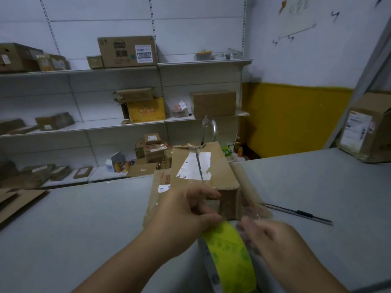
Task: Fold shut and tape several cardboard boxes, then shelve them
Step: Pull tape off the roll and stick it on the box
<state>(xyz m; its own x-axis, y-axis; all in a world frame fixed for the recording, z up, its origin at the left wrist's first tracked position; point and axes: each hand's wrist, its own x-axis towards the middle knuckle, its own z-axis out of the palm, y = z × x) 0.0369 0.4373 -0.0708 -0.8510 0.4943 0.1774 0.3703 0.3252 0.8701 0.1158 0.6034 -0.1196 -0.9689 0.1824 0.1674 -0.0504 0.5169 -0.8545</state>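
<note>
Lying right of the box [203,166]: a knife [300,212].

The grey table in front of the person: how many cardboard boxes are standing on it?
2. One box stands in the middle of the table, right beyond the left hand. The other box stands at the far right edge. Flattened cardboard lies at the left edge.

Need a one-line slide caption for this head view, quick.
Both hands, left hand and blurred right hand, work a yellow-cored tape roll at a cardboard box on the grey table.
</note>
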